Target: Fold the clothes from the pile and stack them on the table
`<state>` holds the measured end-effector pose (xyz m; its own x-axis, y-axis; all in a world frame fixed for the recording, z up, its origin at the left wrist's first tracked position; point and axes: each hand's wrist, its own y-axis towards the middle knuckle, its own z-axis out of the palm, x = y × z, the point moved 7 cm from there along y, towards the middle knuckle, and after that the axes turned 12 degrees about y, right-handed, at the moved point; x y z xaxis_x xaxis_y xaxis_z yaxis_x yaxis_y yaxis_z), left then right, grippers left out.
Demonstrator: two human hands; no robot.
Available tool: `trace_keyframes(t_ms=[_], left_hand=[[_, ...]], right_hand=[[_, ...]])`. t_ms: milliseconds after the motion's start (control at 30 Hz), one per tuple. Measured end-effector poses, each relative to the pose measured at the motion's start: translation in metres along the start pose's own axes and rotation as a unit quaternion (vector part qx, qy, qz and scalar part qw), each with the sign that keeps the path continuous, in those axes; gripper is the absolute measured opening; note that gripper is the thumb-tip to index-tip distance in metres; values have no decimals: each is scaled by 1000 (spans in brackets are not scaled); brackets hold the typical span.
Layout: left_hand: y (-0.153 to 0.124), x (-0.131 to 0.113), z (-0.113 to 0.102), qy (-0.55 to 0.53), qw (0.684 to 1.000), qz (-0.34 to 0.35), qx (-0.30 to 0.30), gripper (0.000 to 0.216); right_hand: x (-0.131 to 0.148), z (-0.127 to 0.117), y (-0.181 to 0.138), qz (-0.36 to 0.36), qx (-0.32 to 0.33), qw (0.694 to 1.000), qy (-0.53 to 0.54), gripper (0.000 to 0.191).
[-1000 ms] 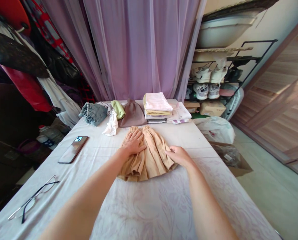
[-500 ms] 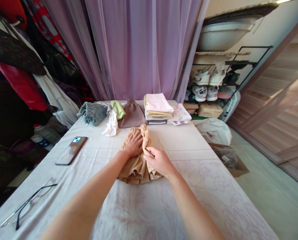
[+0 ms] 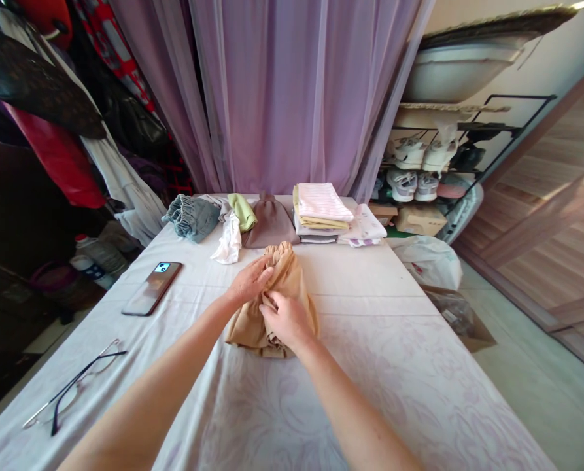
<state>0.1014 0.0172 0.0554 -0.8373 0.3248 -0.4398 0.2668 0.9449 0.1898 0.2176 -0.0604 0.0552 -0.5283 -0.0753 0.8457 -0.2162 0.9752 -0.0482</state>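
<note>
A tan skirt-like garment with a gathered elastic waist lies on the cloth-covered table, its waist pointing away from me and its right side folded over toward the left. My left hand rests along its upper left edge, fingers stretched out toward the waist and touching the fabric. Just below it, my right hand is closed, with thumb and fingers pinching the fabric near the middle. The lower hem fans out in loose folds, partly hidden by my right hand.
At the back lie bunched jeans, a green cloth, a white cloth, a brown garment and a folded stack. A phone and glasses are at left. A shoe rack stands right.
The garment's right side has been brought over to the left. My right hand moved left with the fabric; my left hand shifted from flat on the middle to the left edge.
</note>
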Motion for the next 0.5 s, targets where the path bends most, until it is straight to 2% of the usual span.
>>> trace_keyframes(t_ms=[133, 233, 333, 433, 500], left_hand=[[2, -1, 3, -43, 997, -52, 49, 64], [5, 0, 8, 4, 994, -74, 79, 74], [9, 7, 9, 63, 991, -88, 81, 69], [10, 13, 12, 82, 988, -92, 91, 67], [9, 17, 14, 82, 987, -94, 100, 67]], right_hand=[[8, 12, 3, -2, 11, 1000, -25, 41], [8, 24, 4, -5, 19, 999, -33, 39], [9, 31, 2, -17, 24, 999, -19, 35], [12, 25, -4, -66, 39, 997, 15, 30], [11, 6, -9, -111, 10, 993, 32, 30]])
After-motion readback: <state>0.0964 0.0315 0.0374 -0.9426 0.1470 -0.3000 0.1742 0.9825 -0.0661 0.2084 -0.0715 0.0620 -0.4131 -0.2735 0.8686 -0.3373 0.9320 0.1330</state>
